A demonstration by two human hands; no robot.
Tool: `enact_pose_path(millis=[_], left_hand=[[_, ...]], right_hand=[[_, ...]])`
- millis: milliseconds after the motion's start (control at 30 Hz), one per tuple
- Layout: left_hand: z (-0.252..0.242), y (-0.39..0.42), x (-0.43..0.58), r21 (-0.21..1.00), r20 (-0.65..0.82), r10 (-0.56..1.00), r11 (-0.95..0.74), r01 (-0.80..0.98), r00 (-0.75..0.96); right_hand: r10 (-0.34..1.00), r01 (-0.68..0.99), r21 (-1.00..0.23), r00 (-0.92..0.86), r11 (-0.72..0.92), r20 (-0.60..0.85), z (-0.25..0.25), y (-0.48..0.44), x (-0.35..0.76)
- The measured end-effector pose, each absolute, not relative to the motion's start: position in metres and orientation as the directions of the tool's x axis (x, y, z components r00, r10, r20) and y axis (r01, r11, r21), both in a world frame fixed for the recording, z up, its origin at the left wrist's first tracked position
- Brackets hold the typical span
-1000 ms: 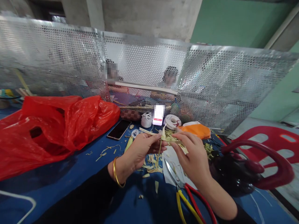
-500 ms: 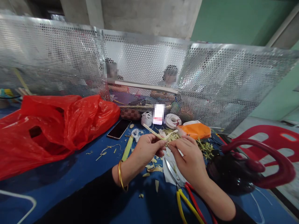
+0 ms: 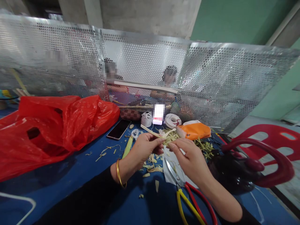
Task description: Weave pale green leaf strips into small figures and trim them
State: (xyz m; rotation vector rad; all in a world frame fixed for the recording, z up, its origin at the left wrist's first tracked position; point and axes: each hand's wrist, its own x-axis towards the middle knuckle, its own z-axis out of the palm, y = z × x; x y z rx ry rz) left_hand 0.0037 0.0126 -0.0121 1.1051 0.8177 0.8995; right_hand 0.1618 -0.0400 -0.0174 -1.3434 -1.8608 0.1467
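On my remote feed, L hand (image 3: 145,147) & R hand (image 3: 189,153) both pinch the pale strip (image 3: 150,130), prob. mid-fold; next move imo needs L steady, R guiding.

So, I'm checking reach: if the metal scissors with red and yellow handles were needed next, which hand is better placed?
Probably the right hand: though also at the narrow pale plant strip, it is nearer the scissors, its forearm running alongside them. The left hand, pinching the strip, is farther away.
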Motion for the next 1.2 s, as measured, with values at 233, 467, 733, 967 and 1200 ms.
enact_pose_path(millis=[233,467,733,967,1200], left_hand=[[-0.012,0.010,-0.002,0.929,-0.207,0.734,0.356,-0.106,0.646],[-0.014,0.005,0.000,0.911,-0.294,0.688,0.412,-0.023,0.663],[-0.014,0.004,0.002,0.887,-0.363,0.668,0.461,0.022,0.649],[-0.015,0.004,0.000,0.911,-0.328,0.651,0.411,0.046,0.685],[-0.016,0.002,0.005,0.946,-0.306,0.691,0.301,0.125,0.655]], right_hand=[[0.982,0.018,-0.995,0.160,0.095,0.097,-0.025,-0.030,0.162],[0.928,0.135,-0.965,0.275,0.224,0.254,-0.033,-0.030,0.153],[0.901,0.208,-0.943,0.299,0.260,0.314,-0.032,-0.032,0.152],[0.880,0.250,-0.928,0.323,0.277,0.349,-0.038,-0.030,0.153],[0.793,0.611,-0.716,0.225,0.338,0.566,-0.025,-0.029,0.170]])
